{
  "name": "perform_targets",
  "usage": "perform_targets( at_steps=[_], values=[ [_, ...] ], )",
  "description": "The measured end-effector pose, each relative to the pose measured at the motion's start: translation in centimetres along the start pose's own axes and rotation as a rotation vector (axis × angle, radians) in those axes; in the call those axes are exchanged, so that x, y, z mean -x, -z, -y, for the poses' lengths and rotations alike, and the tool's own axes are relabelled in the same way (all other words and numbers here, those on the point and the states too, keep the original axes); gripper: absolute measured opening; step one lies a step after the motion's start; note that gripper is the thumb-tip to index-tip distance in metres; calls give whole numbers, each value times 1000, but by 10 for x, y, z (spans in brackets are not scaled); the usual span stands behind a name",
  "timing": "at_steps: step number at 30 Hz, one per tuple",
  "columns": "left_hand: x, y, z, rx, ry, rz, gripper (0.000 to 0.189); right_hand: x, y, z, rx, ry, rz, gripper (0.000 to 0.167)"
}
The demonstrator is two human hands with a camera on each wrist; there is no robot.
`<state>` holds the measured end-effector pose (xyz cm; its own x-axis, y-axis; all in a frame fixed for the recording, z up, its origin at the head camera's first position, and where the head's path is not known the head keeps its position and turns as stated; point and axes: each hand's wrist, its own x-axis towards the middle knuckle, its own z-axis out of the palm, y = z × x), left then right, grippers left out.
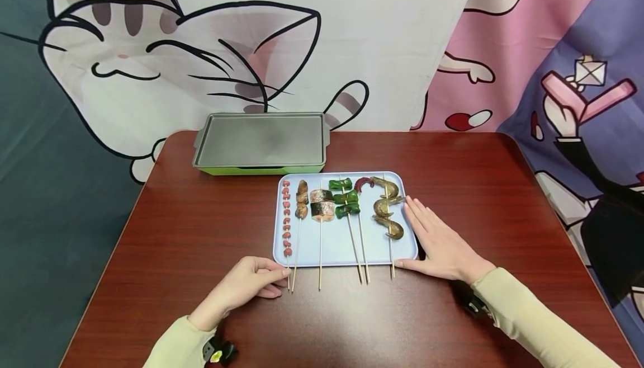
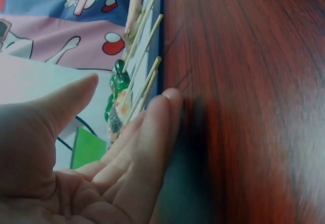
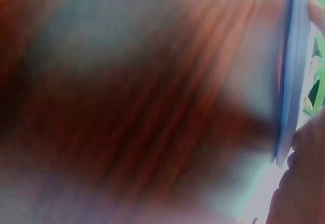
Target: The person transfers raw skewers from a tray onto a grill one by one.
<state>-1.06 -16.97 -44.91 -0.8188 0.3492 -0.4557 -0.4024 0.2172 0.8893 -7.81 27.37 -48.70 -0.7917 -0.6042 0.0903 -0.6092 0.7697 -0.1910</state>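
A light blue tray (image 1: 307, 248) holds several skewers side by side, their bare stick ends jutting past its near edge. From left to right they carry small red pieces (image 1: 287, 220), brown chunks (image 1: 302, 200), thick slices with dark skin (image 1: 322, 206), green pepper (image 1: 346, 197), a dark red tentacle (image 1: 364, 182) and shrimp (image 1: 384, 207). My left hand (image 1: 254, 281) is at the near left corner, thumb beside the leftmost stick ends; the left wrist view shows thumb and fingers spread apart. My right hand (image 1: 440, 245) lies with straight fingers along the tray's right side, thumb at its near right corner.
Behind the tray stands a green box-shaped griddle (image 1: 261, 141) with a flat grey top. The reddish-brown wooden table (image 1: 201, 217) ends at a cartoon-printed cloth (image 1: 392, 49) at the back. A dark wrist device (image 1: 218, 352) sits on each sleeve.
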Motion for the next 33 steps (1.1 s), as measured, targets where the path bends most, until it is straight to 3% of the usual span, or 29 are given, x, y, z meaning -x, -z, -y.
perform_targets(
  at_steps=[5,10,22,33],
  values=[
    [-5,-2,6,103,33,44,36,2,-1,2,-7,10,9,119],
    [-6,-6,10,183,51,34,35,2,-2,3,-2,9,23,117],
    [-13,-14,13,290,123,87,37,3,0,5,-9,-34,55,116],
    [-11,-8,10,183,63,-1,31,3,0,5,-5,-26,38,116]
  ],
)
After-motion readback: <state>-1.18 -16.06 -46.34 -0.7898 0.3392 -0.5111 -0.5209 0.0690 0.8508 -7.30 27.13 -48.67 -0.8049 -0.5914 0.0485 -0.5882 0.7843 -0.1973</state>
